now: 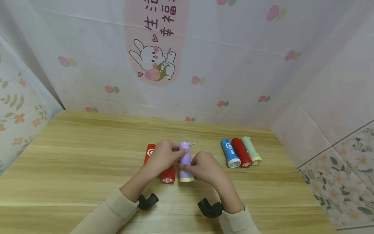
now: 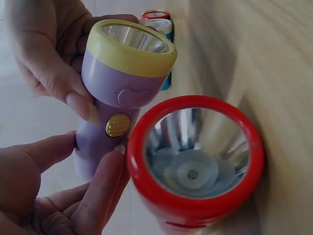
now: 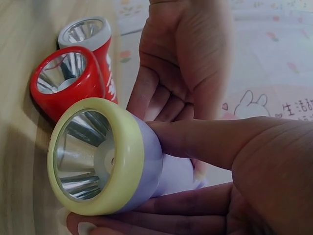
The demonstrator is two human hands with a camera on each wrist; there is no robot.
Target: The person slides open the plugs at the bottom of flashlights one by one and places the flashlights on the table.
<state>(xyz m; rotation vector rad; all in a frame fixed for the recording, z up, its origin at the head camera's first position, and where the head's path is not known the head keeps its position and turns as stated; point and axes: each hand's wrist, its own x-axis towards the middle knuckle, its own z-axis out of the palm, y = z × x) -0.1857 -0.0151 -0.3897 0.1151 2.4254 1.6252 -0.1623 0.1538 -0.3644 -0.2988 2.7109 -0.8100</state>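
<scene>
In right hand, purple flashlight, partly covered.

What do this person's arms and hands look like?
The left hand and right hand are bare, without gloves. The sleeves are plain and cream-coloured. A short, bent black piece, rounded like tubing, shows by each wrist.

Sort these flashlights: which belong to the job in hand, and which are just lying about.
In the job, it seems:
purple flashlight, held by left hand and right hand

Lying about:
red-rimmed flashlight beside it
white-rimmed red flashlight
blue flashlight
pale green flashlight
red flashlight between those two
</scene>
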